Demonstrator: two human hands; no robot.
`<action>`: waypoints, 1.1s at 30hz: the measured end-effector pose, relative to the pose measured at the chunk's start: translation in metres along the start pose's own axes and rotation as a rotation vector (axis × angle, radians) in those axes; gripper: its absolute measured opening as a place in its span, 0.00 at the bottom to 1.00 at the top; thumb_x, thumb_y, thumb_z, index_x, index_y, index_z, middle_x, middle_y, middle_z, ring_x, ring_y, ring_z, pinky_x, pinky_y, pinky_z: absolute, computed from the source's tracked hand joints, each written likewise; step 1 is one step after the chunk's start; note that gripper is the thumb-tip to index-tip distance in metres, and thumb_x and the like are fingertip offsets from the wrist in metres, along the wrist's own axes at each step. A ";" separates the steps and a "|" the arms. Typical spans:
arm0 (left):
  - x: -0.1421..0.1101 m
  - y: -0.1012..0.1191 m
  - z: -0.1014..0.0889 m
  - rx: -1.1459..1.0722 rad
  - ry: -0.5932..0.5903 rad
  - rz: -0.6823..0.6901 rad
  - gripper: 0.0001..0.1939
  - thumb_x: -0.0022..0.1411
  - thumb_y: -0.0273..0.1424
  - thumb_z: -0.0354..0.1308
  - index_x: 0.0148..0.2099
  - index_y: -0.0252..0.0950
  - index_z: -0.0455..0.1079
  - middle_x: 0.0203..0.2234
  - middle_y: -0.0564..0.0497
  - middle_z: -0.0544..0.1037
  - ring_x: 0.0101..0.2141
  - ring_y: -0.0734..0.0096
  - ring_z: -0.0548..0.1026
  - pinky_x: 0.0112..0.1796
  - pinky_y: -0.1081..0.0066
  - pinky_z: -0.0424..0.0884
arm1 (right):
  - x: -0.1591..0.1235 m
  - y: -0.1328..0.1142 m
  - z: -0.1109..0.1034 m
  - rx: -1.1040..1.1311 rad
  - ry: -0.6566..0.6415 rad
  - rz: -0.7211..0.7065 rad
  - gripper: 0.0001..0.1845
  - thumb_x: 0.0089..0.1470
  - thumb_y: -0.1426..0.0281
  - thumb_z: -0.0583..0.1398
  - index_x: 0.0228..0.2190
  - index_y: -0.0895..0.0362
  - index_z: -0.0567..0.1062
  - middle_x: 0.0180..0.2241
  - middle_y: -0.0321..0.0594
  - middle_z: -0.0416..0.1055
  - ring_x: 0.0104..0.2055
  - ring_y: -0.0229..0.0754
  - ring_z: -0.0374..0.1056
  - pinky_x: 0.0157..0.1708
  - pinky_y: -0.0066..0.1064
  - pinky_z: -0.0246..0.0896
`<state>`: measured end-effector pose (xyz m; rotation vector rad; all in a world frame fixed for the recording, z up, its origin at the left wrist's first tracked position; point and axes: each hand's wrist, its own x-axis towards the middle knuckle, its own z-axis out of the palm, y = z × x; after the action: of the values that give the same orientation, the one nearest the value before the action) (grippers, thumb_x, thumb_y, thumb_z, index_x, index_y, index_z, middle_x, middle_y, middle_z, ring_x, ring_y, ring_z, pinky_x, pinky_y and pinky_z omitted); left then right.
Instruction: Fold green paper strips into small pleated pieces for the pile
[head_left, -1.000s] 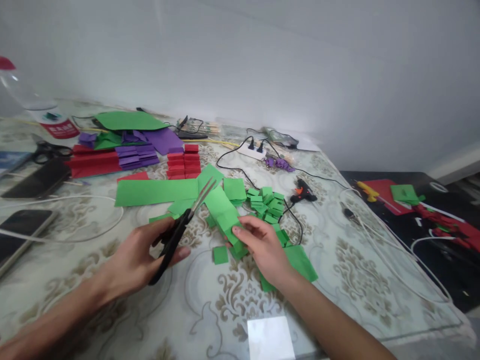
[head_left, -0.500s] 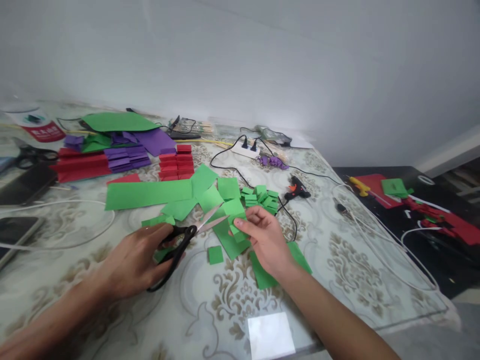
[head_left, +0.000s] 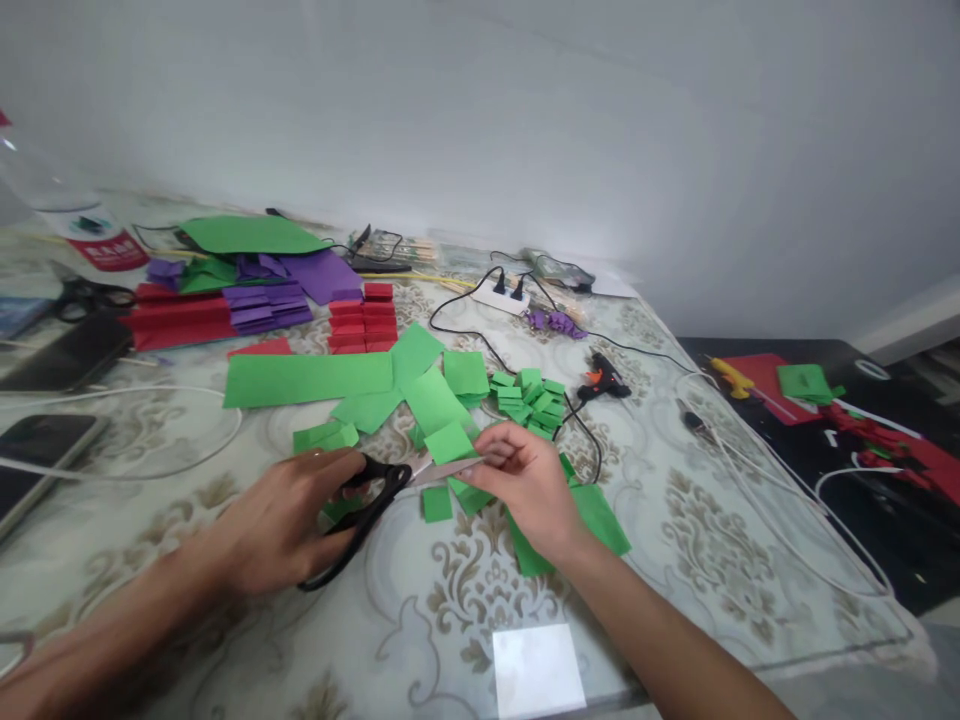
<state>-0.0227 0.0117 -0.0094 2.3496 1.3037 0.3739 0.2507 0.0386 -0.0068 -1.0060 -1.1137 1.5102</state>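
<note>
My left hand grips black-handled scissors, their blades closed and pointing right across a green paper strip. The fingers of my right hand pinch that strip at the blade tips. A small green square lies just below the blades. More green pieces and a long green strip lie beyond on the patterned table.
A pile of small green squares sits behind my right hand, beside a black glue gun and its cable. Red and purple paper stacks lie far left. Phones and a second pair of scissors rest at the left edge. A power strip is at the back.
The scissors swung down from pointing up-right to lying level, and their blades closed across the green strip. My right hand kept hold of the strip and shifted slightly toward me.
</note>
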 end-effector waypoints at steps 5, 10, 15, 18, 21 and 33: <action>-0.001 -0.002 0.000 0.061 -0.057 0.034 0.05 0.63 0.33 0.57 0.40 0.39 0.66 0.33 0.47 0.77 0.32 0.57 0.73 0.34 0.64 0.64 | 0.000 -0.001 0.002 0.135 -0.057 0.031 0.23 0.39 0.74 0.77 0.29 0.53 0.69 0.28 0.26 0.76 0.35 0.39 0.81 0.41 0.30 0.74; -0.001 -0.004 0.002 0.063 -0.053 0.052 0.05 0.65 0.35 0.56 0.40 0.39 0.66 0.33 0.47 0.77 0.33 0.57 0.73 0.34 0.63 0.64 | 0.001 0.000 0.000 0.143 -0.080 0.008 0.23 0.40 0.73 0.77 0.30 0.52 0.69 0.29 0.26 0.77 0.35 0.39 0.82 0.44 0.31 0.76; -0.003 -0.006 0.004 0.060 -0.056 0.033 0.07 0.67 0.36 0.54 0.40 0.38 0.66 0.33 0.47 0.77 0.32 0.58 0.74 0.33 0.64 0.64 | 0.000 -0.001 0.000 0.090 -0.070 0.008 0.22 0.41 0.73 0.75 0.30 0.52 0.68 0.29 0.27 0.76 0.35 0.40 0.81 0.44 0.33 0.75; -0.002 -0.005 0.004 0.067 -0.034 0.033 0.08 0.68 0.36 0.53 0.37 0.39 0.66 0.30 0.48 0.76 0.30 0.60 0.74 0.32 0.65 0.63 | 0.000 -0.003 0.000 0.052 -0.050 0.003 0.21 0.40 0.75 0.74 0.30 0.53 0.68 0.28 0.27 0.75 0.34 0.39 0.79 0.39 0.30 0.72; -0.001 -0.004 0.004 0.073 -0.020 0.028 0.07 0.68 0.35 0.53 0.38 0.39 0.66 0.29 0.48 0.76 0.29 0.60 0.74 0.31 0.66 0.63 | 0.000 -0.005 0.001 0.022 -0.034 -0.012 0.20 0.40 0.76 0.74 0.29 0.53 0.69 0.27 0.27 0.74 0.31 0.36 0.75 0.34 0.26 0.67; -0.002 -0.002 0.003 0.032 -0.005 0.035 0.06 0.66 0.33 0.54 0.37 0.38 0.68 0.28 0.50 0.76 0.28 0.63 0.73 0.30 0.67 0.63 | -0.003 -0.003 0.003 0.053 -0.024 0.007 0.21 0.41 0.72 0.76 0.29 0.53 0.69 0.27 0.28 0.73 0.29 0.35 0.69 0.31 0.26 0.64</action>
<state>-0.0240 0.0107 -0.0131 2.4008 1.2768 0.3607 0.2492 0.0357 -0.0034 -0.9589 -1.0830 1.5533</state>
